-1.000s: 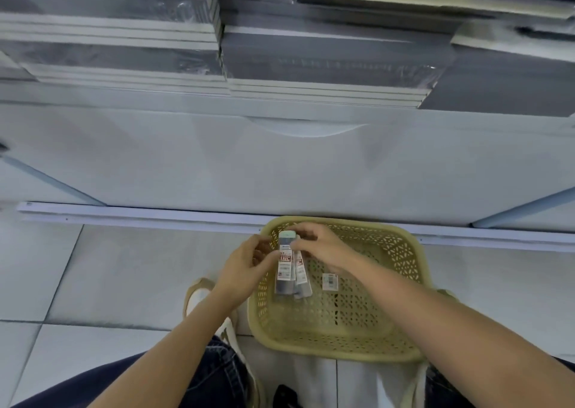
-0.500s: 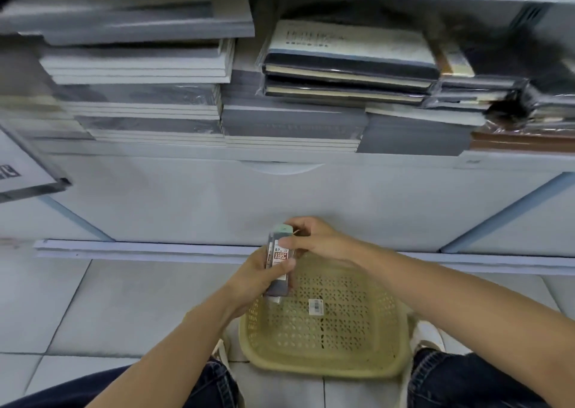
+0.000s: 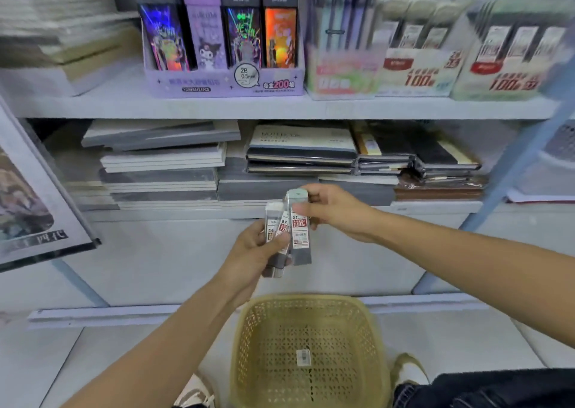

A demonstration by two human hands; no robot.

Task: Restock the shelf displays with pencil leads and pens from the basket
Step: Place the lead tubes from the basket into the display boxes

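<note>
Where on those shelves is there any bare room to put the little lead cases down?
Upper white shelf: a bare patch between the blurred paper stack and the purple cardboard display box. The yellow plastic basket holds only a small white tag. Crowded: display boxes stand side by side rightwards, and stacked notebooks fill the lower shelf.

lead cases [image 3: 287, 230]: middles covered by thumb of left grip [image 3: 255, 250], count uncertain, fine print unreadable | right grip [image 3: 339, 211]: fingertips hidden behind the tallest case's top | display boxes [image 3: 417, 65] above-right of the grips: motion-blurred, labels illegible | basket [image 3: 308, 299] below the grips: near edge cut off by frame, inner sticker [image 3: 303, 358] too small to read
</note>
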